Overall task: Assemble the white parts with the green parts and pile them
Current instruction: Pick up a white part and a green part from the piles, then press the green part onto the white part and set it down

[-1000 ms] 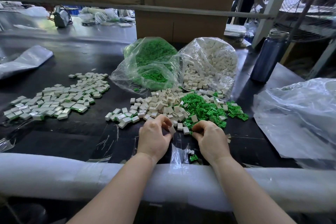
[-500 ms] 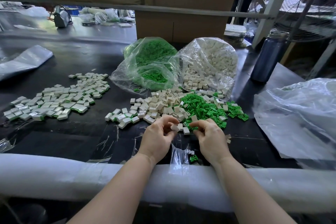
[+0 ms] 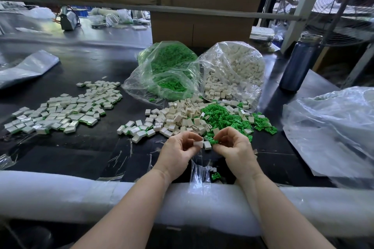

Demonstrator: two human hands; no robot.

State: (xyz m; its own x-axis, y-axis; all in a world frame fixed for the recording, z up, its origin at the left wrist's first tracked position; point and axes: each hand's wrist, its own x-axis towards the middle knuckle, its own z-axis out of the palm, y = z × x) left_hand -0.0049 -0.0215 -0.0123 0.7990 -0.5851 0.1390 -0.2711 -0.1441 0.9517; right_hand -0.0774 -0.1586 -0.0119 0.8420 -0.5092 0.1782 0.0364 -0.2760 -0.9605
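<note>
A white part (image 3: 198, 143) is pinched between the thumb and curled fingers of the left hand (image 3: 179, 152); a green part (image 3: 213, 141) is pinched in the same way by the right hand (image 3: 235, 150); the two pieces are held close together, just above the desk (image 3: 60, 157), with a loose white piece lying between and below them. The step in hand is judged to be the joining of the pair; it would be done best if the open slot of the white shell were turned towards the green insert, the two lined up squarely, and the insert pushed straight in until seated; a skewed entry is likely to jam, since the pieces are small and the grip is at the fingertips only. Whether the slot already faces the green piece cannot be told.

Both forearms are laid over the padded white desk edge (image 3: 81, 192), wrists bent slightly upward, palms turned inward towards each other; the fingers of both hands are curled, with the thumbs uppermost.

Loose white parts (image 3: 182, 117) and loose green parts (image 3: 222, 117) are heaped just beyond the hands; the finished pile (image 3: 64, 111) lies well apart to the left, where the joined piece should be laid.
</note>
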